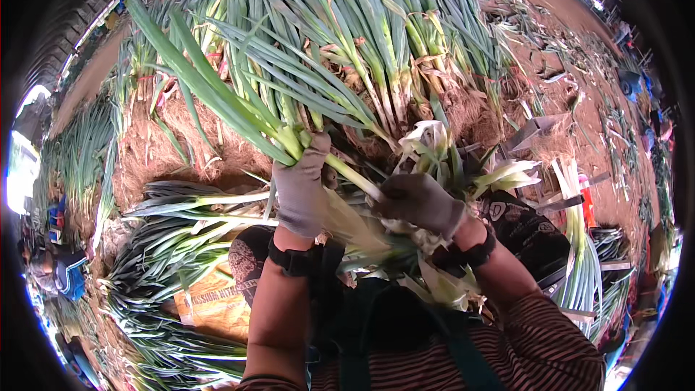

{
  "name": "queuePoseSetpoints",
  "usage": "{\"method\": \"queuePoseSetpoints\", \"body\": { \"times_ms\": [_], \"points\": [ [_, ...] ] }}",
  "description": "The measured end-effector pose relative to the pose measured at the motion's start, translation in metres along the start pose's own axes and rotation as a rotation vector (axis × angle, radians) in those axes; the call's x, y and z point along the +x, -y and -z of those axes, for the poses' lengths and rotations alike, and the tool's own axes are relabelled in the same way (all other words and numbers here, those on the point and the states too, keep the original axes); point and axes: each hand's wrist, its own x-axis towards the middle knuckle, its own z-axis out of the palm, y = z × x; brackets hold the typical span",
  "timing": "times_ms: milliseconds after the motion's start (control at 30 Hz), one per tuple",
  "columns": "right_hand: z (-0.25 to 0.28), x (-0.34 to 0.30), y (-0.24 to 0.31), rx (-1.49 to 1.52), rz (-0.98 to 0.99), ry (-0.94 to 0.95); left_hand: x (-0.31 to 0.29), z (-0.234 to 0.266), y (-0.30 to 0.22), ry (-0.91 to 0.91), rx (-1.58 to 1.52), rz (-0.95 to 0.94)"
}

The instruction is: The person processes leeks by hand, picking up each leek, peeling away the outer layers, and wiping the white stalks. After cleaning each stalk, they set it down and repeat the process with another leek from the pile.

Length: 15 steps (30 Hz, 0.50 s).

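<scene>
In the middle, a large green onion (pixel 353 175) lies slantwise, its green leaves pointing to the upper left and its pale stem to the lower right. My left hand (pixel 300 192), in a grey glove, is wrapped round it where the leaves part from the stem. My right hand (pixel 420 204), gloved too, closes at the low end of the stem; its fingertips are partly hidden. A pale strip of leaf (pixel 355 223) is smeared by motion below the stem. Stripped pale leaves (pixel 450 284) lie heaped over my lap.
Bundled green onions (pixel 362 22) with brown roots stand in a row ahead. More green onions (pixel 166 246) are piled at the left beside a printed yellow-brown board (pixel 213 308). At the right are a metal frame (pixel 532 132), a red object (pixel 586 199) and other green onions (pixel 578 246).
</scene>
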Motion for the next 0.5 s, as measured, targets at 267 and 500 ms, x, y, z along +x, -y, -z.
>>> {"method": "queuePoseSetpoints", "body": {
  "times_ms": [267, 500],
  "points": [
    [0.011, 0.011, 0.018, -0.369, 0.129, 0.075, 0.001, -0.010, 0.004, 0.119, 0.237, -0.012],
    [0.014, -0.057, -0.004, -0.363, 0.152, -0.009, 0.010, 0.011, 0.006, -0.128, 0.141, -0.109]
  ]
}}
